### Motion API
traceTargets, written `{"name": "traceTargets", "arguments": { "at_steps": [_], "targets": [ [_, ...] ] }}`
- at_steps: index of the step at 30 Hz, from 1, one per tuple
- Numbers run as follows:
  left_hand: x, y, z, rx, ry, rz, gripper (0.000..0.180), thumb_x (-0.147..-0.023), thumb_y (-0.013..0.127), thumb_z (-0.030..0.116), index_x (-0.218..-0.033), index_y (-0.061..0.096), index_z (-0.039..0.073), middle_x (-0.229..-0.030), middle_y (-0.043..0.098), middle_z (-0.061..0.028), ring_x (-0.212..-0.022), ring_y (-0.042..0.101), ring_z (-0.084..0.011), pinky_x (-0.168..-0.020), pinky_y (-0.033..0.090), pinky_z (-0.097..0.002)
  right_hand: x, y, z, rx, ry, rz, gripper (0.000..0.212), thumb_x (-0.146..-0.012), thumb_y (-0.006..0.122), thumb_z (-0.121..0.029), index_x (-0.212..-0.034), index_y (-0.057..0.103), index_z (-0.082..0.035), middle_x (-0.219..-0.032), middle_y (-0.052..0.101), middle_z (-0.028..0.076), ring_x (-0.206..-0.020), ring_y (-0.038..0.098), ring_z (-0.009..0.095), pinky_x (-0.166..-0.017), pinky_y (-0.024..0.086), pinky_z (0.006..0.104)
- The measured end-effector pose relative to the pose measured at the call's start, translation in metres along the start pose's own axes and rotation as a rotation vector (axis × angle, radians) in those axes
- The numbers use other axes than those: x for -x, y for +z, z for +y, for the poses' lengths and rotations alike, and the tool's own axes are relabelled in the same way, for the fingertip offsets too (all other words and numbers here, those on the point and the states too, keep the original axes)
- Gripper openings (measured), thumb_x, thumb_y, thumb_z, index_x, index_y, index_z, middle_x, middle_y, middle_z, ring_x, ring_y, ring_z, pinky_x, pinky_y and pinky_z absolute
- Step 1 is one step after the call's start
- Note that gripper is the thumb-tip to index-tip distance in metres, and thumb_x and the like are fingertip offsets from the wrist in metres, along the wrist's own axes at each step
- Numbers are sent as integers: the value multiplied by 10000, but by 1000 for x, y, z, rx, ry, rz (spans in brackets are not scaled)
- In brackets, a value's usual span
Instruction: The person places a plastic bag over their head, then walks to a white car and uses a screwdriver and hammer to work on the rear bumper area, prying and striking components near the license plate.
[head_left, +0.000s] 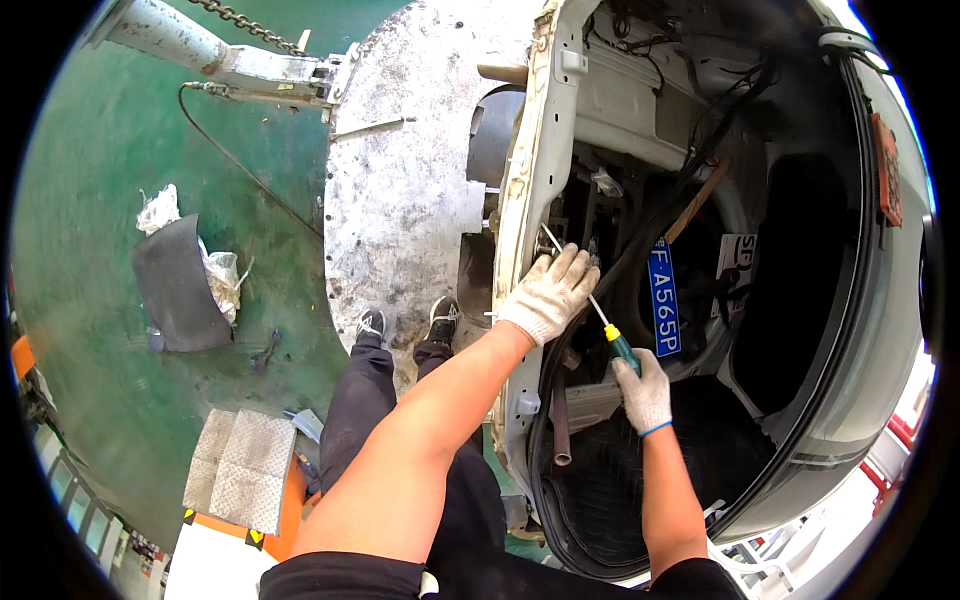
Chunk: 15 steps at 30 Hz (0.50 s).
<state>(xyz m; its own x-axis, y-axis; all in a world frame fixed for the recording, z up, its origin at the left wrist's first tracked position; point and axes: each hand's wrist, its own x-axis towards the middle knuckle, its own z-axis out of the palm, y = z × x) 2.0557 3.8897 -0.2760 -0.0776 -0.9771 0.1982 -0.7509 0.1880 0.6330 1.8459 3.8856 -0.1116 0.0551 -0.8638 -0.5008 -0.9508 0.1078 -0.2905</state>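
Observation:
In my right hand (pixel 645 392), which wears a white knit glove, is the green and yellow handle of a screwdriver (pixel 614 338). Its long metal shaft slants up and left, passing under the fingers of my gloved left hand (pixel 552 292), which are curled on it. The shaft's far end shows beyond those fingers, close to the inner side of a cream metal body panel edge (pixel 535 150). My left wrist lies over this edge. Black rubber sealing strip (pixel 545 425) runs beside my left hand. What the tip touches is hard to make out.
Inside the opened vehicle body lie a blue licence plate (pixel 664 300), a wooden handle (pixel 697 203), a metal tube (pixel 561 425) and dark cables. My feet stand on a scuffed metal platform (pixel 400 200). A chained steel arm (pixel 220 60) and a dark mat (pixel 180 285) are at left.

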Motion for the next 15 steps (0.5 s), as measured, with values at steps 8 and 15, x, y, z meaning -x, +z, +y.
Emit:
{"name": "traceTargets", "arguments": {
  "at_steps": [8, 15],
  "targets": [
    [2, 0, 1, 47, 3, 46, 533, -957, 668, 308, -1455, 566, 149, -1505, 541, -131, -1442, 477, -326, -1086, 442, -505, -21, -19, -8, -57, 177, -431, 379, -906, 723, -329, -926, 643, 41, -750, 678, 155, -685, 693, 224, -677, 546, 383],
    [3, -6, -4, -11, 16, -25, 471, -921, 662, 288, -1348, 627, 94, -1447, 568, -141, -1432, 485, -314, -1061, 454, -471, -26, 22, -18, 152, 21, -219, 318, -838, 668, -272, -989, 662, 8, -907, 682, 304, -920, 677, 501, -827, 539, 524]
  ]
}}
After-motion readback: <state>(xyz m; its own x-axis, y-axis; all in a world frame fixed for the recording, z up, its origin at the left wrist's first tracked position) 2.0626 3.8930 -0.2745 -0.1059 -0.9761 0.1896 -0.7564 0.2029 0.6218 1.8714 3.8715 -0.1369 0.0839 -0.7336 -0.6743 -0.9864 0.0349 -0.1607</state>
